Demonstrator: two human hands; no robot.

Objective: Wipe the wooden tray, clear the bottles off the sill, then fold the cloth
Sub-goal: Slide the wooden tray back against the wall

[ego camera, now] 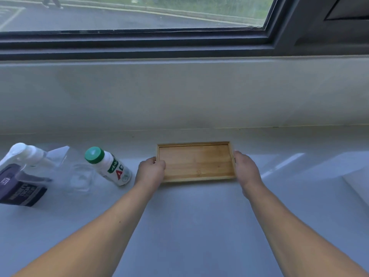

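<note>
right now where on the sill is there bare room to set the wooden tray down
Bare sill lies in front of the rectangular wooden tray, between the forearms, and behind it up to the wall. The left is crowded: the green-capped white bottle, a clear glass and the white spray bottle. The left hand and right hand grip the tray's ends.

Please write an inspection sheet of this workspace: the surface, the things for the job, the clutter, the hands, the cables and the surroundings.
Surface: pale glossy sill, no spills seen.
Job's things: wooden tray lies flat and empty; spray bottle and green-capped bottle stand to its left; white edge at right, perhaps the cloth.
Clutter: clear glass between the bottles.
Hands: left hand on the tray's left end, right hand on its right end.
Cables: nothing seen.
Surroundings: dark-framed window, road outside.
</note>
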